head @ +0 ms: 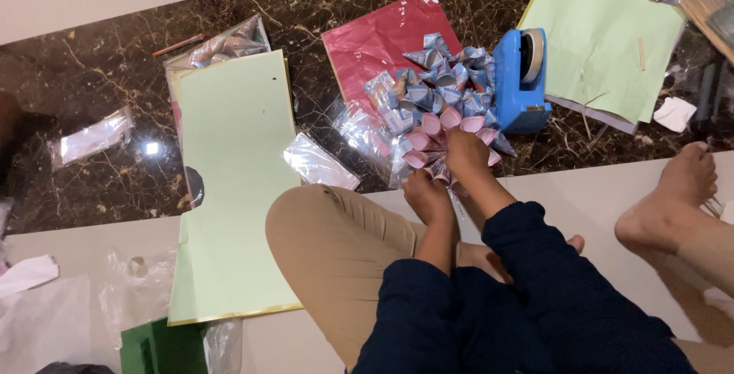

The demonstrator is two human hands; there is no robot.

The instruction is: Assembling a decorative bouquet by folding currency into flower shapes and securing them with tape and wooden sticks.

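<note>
Both hands work at a cluster of pink paper cones [437, 141] lying on the floor [99, 68], a dark marbled surface, just in front of the seated person's bent knee. The left hand [425, 194] is closed on the near edge of the cluster. The right hand [466, 152] presses down on its centre, fingers curled onto the cones; an exact grip cannot be told. Touching the cluster on its far side lies a heap of blue patterned cones [447, 76], resting on a red sheet [371, 37]. A blue tape dispenser [522, 76] stands just right of the heap. A pale green sheet [229, 183] lies to the left, another green sheet [596, 37] far right. Another person's bare foot [673, 198] rests at right.
</note>
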